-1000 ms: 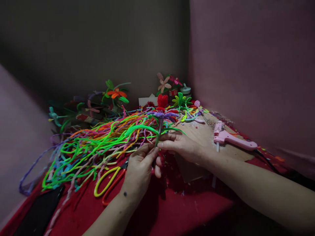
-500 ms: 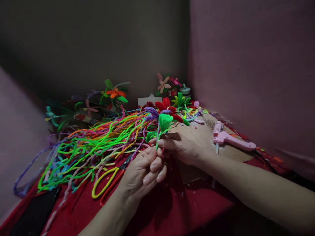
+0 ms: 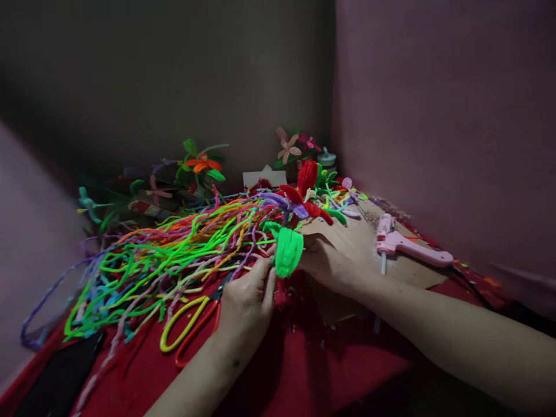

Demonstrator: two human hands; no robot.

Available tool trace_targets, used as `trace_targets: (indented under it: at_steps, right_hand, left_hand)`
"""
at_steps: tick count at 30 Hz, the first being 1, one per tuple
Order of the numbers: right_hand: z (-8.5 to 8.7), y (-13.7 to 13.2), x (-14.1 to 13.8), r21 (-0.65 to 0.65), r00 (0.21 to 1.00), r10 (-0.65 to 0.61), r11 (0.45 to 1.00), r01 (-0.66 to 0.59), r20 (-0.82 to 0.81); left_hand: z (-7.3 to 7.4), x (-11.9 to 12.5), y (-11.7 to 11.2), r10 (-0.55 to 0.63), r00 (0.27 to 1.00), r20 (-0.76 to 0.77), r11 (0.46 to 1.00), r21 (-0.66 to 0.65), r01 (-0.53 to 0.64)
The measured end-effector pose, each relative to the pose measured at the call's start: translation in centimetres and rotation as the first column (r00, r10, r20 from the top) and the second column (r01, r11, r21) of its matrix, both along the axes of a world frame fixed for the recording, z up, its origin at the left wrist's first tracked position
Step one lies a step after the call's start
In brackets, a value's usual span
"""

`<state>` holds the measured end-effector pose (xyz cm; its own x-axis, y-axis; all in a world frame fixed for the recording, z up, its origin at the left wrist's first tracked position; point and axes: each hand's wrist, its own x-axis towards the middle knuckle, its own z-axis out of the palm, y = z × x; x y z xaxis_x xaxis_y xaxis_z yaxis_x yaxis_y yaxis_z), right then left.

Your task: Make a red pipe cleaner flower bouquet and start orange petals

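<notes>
- While the left hand [image 3: 249, 286] worked at the left edge of the green chenille leaf [image 3: 289, 252], its thumb and forefinger appeared pressed together, pinching the leaf's foot.
- The right hand [image 3: 329, 263] lay just right of the leaf with its fingers bent inward; I could not tell whether the tips pinched a stem.
- The leaf stood between the two hands, on the near side of the purple chenille flower [image 3: 280, 201]; the red chenille flower [image 3: 306, 179] rose beyond that, slightly to the right.
- Good handling here, I judged, called for a light pinch low on the leaf, sparing the fuzzy loops, and a firm hold on any stem behind it.
- Turning the leaf aside would probably have given a better sight of the fingertips.
- Hidden: the leaf covered the right fingertips and whatever stems ran below the flowers, so how these were joined could not be seen.
- Cut off: a flat black object [image 3: 63, 376] ran out of view at near left.
- Hard to make out: the far-left flowers [image 3: 158, 191] sank into shadow, and the scissors [image 3: 215, 293] had their blades under the chenille stems [image 3: 174, 252].
</notes>
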<state>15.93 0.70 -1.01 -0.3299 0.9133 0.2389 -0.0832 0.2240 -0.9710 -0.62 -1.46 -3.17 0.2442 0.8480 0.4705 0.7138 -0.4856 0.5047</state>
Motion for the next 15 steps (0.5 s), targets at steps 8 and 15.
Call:
trace_targets:
  at_steps: [8,15]
  right_hand:
    - [-0.5,-0.8,-0.3,0.12,0.998,-0.054,0.991,0.057,-0.032]
    - [2.8,-1.4,0.9,0.167,0.984,0.062,0.982,-0.09,0.168]
  left_hand:
    - [2.0,0.7,-0.4,-0.056,0.931,0.362,0.933,-0.312,0.178]
    - [2.3,1.5,-0.9,0.111,0.271,0.956,0.454,-0.292,0.842]
